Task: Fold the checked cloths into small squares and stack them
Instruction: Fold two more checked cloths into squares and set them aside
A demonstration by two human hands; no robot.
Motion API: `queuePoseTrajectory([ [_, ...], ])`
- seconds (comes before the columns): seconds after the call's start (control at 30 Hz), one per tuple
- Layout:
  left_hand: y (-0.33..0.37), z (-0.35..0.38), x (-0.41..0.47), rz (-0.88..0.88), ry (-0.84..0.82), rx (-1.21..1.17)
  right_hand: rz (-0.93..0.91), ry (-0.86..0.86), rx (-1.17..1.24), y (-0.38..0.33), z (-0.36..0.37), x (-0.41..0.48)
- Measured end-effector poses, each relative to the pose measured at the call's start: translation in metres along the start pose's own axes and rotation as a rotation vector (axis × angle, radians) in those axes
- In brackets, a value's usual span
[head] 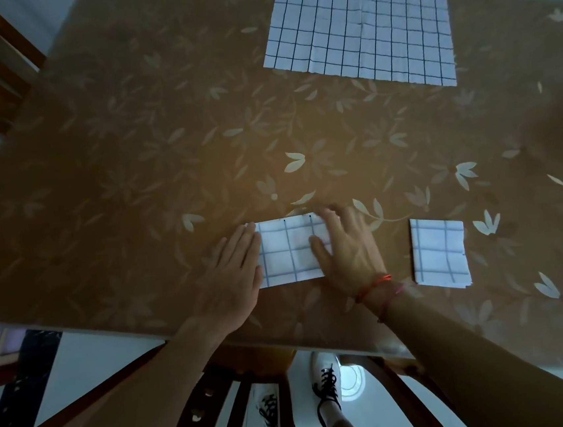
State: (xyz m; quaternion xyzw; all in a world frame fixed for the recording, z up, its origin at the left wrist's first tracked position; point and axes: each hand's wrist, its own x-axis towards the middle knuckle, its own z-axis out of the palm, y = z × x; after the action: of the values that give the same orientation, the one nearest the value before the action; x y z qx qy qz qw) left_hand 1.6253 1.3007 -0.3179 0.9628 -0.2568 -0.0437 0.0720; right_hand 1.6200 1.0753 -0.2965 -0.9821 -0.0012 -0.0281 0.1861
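On one folded cloth (pixel 290 252), two hands (pixel 235 269) (pixel 349 251)

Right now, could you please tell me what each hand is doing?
Left hand: open, flat on the left end of the half-folded white checked cloth.
Right hand: open, pressing that cloth's right end.

Brown leaf-patterned table (pixel 130 159), wooden chair (pixel 223 408), pale floor (pixel 91 362), dim light

The counter (pixel 130 159) is tan-brown with pale cream leaves and flowers, the spread cloth (pixel 358 30) at upper right, the folded cloth (pixel 291 253) at lower centre and the folded square (pixel 439 253) to its right are white with dark grid lines, and a red string (pixel 374 285) rings the right wrist.
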Motion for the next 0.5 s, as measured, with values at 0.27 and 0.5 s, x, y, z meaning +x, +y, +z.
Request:
queuePoseTrajectory([
  [0.27,-0.01,0.021,0.006,0.011,-0.096,0.097,-0.361,-0.188,-0.149,-0.038,0.054,0.005],
  [0.5,-0.013,0.025,0.005,0.0,-0.124,0.116,-0.311,-0.301,-0.228,-0.025,0.067,0.008],
])
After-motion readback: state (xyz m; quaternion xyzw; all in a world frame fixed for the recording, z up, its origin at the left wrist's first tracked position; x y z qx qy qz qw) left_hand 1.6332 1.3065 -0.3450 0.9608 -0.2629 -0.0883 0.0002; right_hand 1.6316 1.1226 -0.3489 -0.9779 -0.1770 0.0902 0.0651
